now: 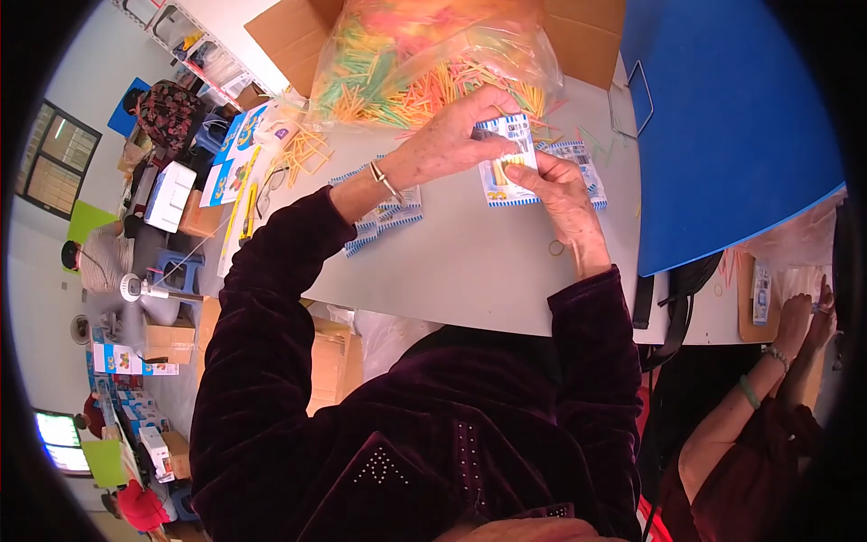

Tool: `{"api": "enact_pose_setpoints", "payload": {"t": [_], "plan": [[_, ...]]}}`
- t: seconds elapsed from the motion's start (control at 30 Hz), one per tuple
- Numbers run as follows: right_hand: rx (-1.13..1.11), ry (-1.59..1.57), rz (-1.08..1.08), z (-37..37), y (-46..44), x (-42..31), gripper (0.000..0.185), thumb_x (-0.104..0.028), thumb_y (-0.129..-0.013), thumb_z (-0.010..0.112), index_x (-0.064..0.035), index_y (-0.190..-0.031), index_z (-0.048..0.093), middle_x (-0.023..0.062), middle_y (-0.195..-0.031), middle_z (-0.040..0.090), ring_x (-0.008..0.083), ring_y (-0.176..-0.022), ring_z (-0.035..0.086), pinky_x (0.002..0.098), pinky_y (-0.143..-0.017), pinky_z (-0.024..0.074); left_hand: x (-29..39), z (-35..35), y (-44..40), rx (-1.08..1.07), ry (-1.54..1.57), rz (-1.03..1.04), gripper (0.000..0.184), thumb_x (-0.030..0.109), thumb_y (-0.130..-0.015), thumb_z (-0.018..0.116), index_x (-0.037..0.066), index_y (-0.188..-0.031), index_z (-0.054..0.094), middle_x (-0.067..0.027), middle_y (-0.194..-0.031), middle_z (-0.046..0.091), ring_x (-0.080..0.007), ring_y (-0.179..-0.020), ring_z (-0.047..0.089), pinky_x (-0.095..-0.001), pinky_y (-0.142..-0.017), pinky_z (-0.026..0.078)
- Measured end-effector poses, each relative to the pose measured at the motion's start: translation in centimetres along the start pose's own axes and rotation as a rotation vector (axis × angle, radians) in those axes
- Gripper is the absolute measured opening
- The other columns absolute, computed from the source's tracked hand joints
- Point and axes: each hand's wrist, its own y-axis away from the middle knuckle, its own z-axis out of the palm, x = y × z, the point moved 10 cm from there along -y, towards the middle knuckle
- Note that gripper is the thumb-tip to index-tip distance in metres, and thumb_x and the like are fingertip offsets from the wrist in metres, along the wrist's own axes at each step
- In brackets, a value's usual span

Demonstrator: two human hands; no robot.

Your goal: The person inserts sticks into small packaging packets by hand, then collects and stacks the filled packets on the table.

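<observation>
Over the table, both of my hands hold one small blue-and-white packet with pale yellow sticks showing on its front. My left hand, a bracelet on its wrist, grips the packet's upper part with the thumb across the front. My right hand pinches its right side, thumb on the front. Behind my right hand, more striped packets lie on the table. Under my left forearm is another group of packets. Some of my left fingers are hidden behind the packet or blurred.
A clear plastic bag of coloured sticks stands in a cardboard box at the back. Loose yellow sticks lie to its left. A blue panel rises at right. A co-worker's hands are at far right.
</observation>
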Motion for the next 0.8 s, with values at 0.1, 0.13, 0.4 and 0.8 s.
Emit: {"api": "enact_pose_setpoints", "payload": {"t": [0.1,0.13,0.4,0.8], "plan": [[-0.005,0.068,-0.053,0.0,-0.1,-0.5,0.024,-0.016,-0.081,0.066,0.0017,-0.098,0.064,0.0028,-0.081,0.064,0.0064,-0.069,0.057,0.0217,-0.061,0.0453,-0.5,-0.7,0.1,0.031,-0.081,-0.03,0.037,0.004,-0.083,0.06,0.004,-0.115,0.041,-0.0035,-0.096,0.059,-0.007,-0.089,0.051,-0.0227,-0.076,0.043],[-0.017,0.05,0.005,0.0,-0.1,0.2,0.024,-0.016,-0.081,0.066,0.0019,-0.097,0.064,0.0027,-0.08,0.064,0.0063,-0.069,0.056,0.0216,-0.06,0.0453,-0.5,-0.7,0.2,0.029,-0.081,-0.032,0.037,0.004,-0.083,0.06,0.004,-0.115,0.041,-0.0035,-0.096,0.059,-0.007,-0.089,0.051,-0.0227,-0.076,0.043],[-0.091,0.032,0.122,0.8,0.4,1.0,0.028,-0.016,-0.081,0.067,0.0015,-0.102,0.064,0.0056,-0.089,0.065,0.0083,-0.077,0.058,0.0233,-0.069,0.0472,-0.2,0.1,0.1,-0.073,-0.072,-0.071,0.028,0.011,-0.081,0.064,0.004,-0.105,0.053,0.0003,-0.084,0.057,-0.0059,-0.08,0.053,-0.0214,-0.07,0.044],[-0.176,0.021,0.173,2.4,1.0,1.3,0.028,-0.014,-0.079,0.069,0.0016,-0.101,0.064,0.0047,-0.087,0.066,0.0079,-0.076,0.058,0.023,-0.07,0.0466,-0.9,0.5,1.4,-0.128,0.105,-0.151,0.024,0.006,-0.08,0.061,0.005,-0.103,0.052,0.0005,-0.092,0.053,-0.0064,-0.089,0.05,-0.0221,-0.078,0.042]]}}
